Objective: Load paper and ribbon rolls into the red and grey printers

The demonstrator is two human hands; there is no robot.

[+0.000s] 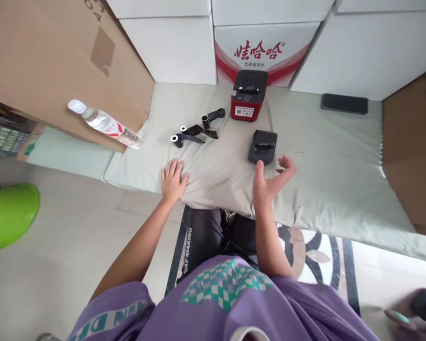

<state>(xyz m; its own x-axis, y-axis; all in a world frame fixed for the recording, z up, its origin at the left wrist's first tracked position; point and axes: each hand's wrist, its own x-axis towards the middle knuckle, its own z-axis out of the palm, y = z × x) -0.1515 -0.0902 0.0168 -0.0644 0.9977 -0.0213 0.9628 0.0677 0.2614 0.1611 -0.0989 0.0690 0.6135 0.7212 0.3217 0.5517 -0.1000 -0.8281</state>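
Left hand [173, 180] lies flat, fingers spread, on the pale green padded mat [333, 166], holding nothing. Right hand [270, 182] hovers open, fingers loosely curled, empty, just near the small dark grey printer [262, 146]. Farther left lie three black ribbon rolls [195, 131]; far behind stands a red and black printer [249, 94].

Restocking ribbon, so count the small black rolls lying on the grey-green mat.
3: one black roll left of the red printer, one below-left of it, one nearest the left hand. None appear hidden.
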